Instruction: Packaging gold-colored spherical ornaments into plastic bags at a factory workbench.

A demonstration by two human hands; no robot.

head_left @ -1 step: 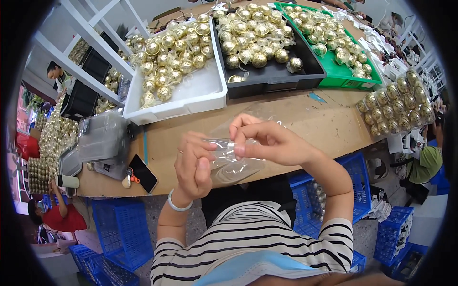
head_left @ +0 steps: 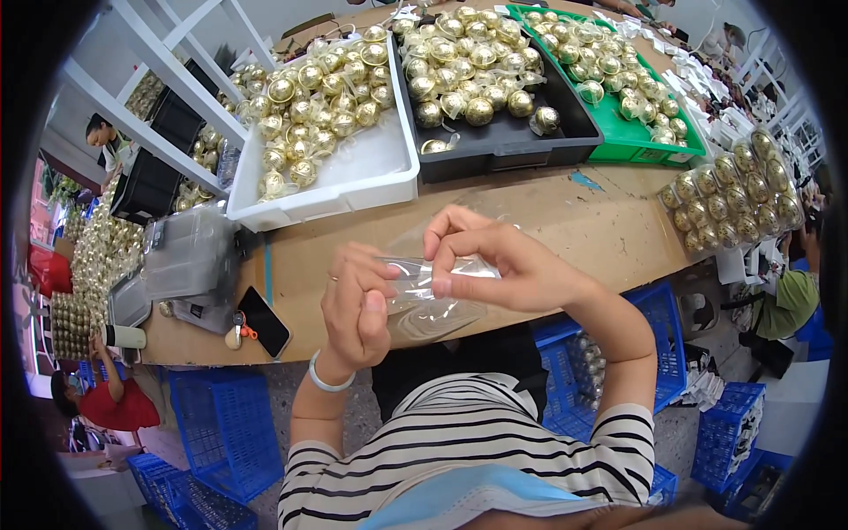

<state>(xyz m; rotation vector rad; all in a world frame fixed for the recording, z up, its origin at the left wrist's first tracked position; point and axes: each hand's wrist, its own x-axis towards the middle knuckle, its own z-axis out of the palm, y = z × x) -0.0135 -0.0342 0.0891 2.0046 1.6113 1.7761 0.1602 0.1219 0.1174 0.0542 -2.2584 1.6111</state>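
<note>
Over the near edge of the table, both hands hold a clear, shiny plastic piece [head_left: 442, 309], bent and thin; its exact kind cannot be made out. My left hand [head_left: 356, 305] has its fingers curled and closed on the left end of it. On the other side, my right hand [head_left: 503, 265] pinches its upper right part between thumb and fingers. Beyond the hands stand a white tray [head_left: 327, 205], a black tray [head_left: 517, 157] and a green tray [head_left: 649, 153]. Gold ball ornaments [head_left: 481, 110] with pale ribbons fill much of each.
Clear plastic boxes [head_left: 190, 256], a phone [head_left: 264, 321] and orange-handled scissors [head_left: 245, 329] lie at left. Packed gold balls [head_left: 733, 199] stand at right. Blue crates [head_left: 225, 428] sit below the table. Other people work nearby, one in a red shirt [head_left: 130, 404].
My right hand's fingers and the clear plastic have shifted very slightly. Both hands keep their hold, and the rest looks the same.
</note>
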